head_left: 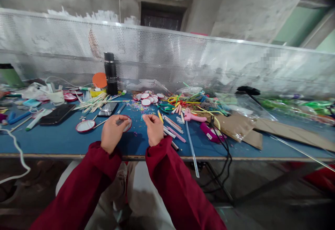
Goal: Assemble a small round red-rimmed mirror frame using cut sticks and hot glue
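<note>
My left hand [113, 131] is closed over the table's front part, gripping a round red-rimmed disc [128, 124] that shows beyond the thumb. To its right, my right hand [155, 129] is pinched, with fingertips together. A tiny light-blue bit shows at those fingertips, too small to name. Another red-rimmed disc with a whitish face [86, 125] lies left of my left hand. Small coloured rubber bands [141, 110] are scattered behind and between my hands. Beside my right hand lie several pastel sticks [176, 133].
A pink glue gun [195, 116] has a clear glue stick [193, 149] jutting past the table edge. Behind stand a black bottle [111, 74] and piled white discs [146, 101]. Phone [57, 114] at left; cardboard [235, 127], cables and plastic bags at right. A perforated metal screen [162, 55] closes the back.
</note>
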### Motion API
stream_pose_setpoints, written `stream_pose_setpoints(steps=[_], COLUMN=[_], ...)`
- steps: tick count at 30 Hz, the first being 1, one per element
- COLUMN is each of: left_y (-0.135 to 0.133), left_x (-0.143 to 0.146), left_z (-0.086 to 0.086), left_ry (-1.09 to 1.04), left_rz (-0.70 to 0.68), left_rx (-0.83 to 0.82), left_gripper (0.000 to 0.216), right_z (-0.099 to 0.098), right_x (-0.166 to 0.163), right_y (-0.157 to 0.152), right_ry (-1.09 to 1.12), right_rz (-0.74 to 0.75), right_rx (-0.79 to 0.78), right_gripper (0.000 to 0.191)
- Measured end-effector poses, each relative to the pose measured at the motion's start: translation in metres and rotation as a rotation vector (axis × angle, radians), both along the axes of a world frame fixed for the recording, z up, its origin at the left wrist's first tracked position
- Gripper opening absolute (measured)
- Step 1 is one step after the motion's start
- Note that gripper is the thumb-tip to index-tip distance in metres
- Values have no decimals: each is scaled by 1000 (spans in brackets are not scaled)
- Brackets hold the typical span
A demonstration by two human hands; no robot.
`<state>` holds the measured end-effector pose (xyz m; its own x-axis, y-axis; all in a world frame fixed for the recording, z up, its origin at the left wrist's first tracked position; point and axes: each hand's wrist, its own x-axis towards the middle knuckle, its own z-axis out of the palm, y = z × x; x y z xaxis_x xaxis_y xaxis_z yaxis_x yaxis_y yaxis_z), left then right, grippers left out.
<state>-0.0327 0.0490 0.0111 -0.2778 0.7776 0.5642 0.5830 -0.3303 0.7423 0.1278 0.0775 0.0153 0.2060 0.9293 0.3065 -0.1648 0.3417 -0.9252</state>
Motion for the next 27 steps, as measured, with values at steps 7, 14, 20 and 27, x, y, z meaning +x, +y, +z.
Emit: stream_pose_setpoints(steps=[7,14,20,27], left_y=[1,0,1,0], left_x=[0,3,0,2], left_z=[-2,1,1,2], left_ry=[207,349,341,222], left_rz=[-37,-16,17,-52], left_rx=[77,118,138,174], left_gripper=[37,39,42,34], right_z=[-2,-5,-4,1], right_x=[0,1,1,-1], right_y=[-1,0,-2,-9], right_ry=[-55,-90,-88,-69], right_rz=[28,22,21,207], right_rx=[26,56,48,69], right_gripper=[23,22,22,22])
